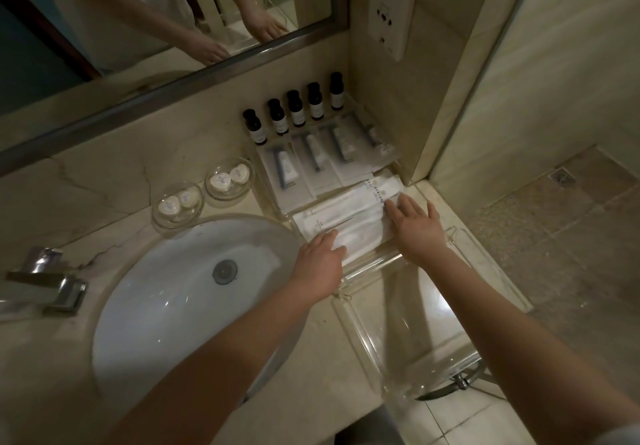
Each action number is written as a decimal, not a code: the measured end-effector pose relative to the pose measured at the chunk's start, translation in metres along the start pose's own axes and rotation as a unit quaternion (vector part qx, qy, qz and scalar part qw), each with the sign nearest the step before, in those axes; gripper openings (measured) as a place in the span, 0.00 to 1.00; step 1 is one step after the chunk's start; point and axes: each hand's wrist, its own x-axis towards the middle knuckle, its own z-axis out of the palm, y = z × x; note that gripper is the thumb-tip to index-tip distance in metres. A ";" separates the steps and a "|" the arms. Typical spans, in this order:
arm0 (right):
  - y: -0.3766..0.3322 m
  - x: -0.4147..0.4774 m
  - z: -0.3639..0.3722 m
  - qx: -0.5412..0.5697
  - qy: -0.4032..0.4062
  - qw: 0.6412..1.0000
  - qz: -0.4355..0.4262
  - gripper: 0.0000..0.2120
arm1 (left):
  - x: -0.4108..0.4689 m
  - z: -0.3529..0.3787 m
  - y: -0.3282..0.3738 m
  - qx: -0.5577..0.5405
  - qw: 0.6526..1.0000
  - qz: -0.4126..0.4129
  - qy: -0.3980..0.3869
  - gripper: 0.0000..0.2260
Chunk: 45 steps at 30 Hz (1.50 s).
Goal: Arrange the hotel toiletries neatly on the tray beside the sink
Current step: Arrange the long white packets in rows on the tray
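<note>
The white sachets (pixel 349 216) that are being arranged lie in the near part of the clear tray (pixel 372 266), which stands on the marble counter (pixel 104 185) just right of the sink (pixel 180 292). They are overlapped a little and lie crosswise, with their long sides running from left to right. The left hand (pixel 320 264) is laid on the near left end of the stack with the fingers held together, and the right hand (pixel 415 226) is placed flat on the right end with the fingers spread; nothing is pinched or lifted, so it is judged that the packets are being squared and pushed into line. Farther on the tray a row of flat packets with tubes (pixel 311 164) is seen, and beyond them five dark bottles (pixel 296 108) are standing upright in a line near the wall below the mirror (pixel 166 11). To the left of the tray, two glass dishes with wrapped soaps (pixel 204 191) are placed, apart from it. For this step to be done well, the sachets should be pressed only lightly and moved together, so that their edges become parallel to the tray rim and to the row behind. The thin packets may slide over each other easily, therefore both ends should be guided at the same time.
</note>
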 end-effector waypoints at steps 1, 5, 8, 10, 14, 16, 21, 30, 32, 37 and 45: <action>0.000 -0.001 0.000 0.002 0.005 1.000 -0.001 0.26 | 0.000 -0.001 0.001 0.002 1.000 0.001 -0.002 0.18; -0.001 -0.006 0.001 0.030 0.034 0.999 0.005 0.25 | 0.000 -0.011 0.002 -0.002 0.999 -0.009 0.035 0.23; -0.010 0.002 -0.004 0.029 0.034 0.999 -0.025 0.27 | 0.006 -0.020 0.001 0.012 0.998 -0.059 0.007 0.28; -0.015 0.012 -0.008 0.032 0.009 0.998 -0.045 0.29 | 0.010 -0.022 0.001 0.021 0.996 -0.081 -0.032 0.29; -0.015 0.018 -0.008 0.030 -0.036 0.997 -0.053 0.28 | 0.011 -0.017 0.002 0.037 0.994 -0.076 -0.068 0.29; -0.012 0.015 -0.005 0.031 -0.035 0.998 -0.051 0.28 | 0.010 -0.015 0.003 0.044 0.994 -0.071 -0.064 0.28; -0.011 0.014 -0.004 0.021 -0.047 0.997 -0.050 0.29 | 0.010 -0.018 0.003 0.050 0.995 -0.062 -0.058 0.27; -0.034 -0.007 -0.021 0.089 0.078 0.991 -0.069 0.28 | -0.009 -0.039 -0.009 0.032 0.999 -0.032 0.012 0.24; -0.050 -0.015 -0.028 0.117 0.146 0.978 -0.097 0.26 | -0.022 -0.050 -0.019 0.023 0.998 -0.032 0.052 0.24; -0.112 -0.035 -0.044 0.182 0.218 0.945 -0.163 0.22 | -0.076 -0.073 -0.062 -0.012 0.986 -0.099 0.132 0.26; -0.250 -0.066 -0.029 0.162 0.103 0.931 -0.311 0.21 | -0.220 -0.052 -0.157 -0.074 0.937 -0.286 0.186 0.27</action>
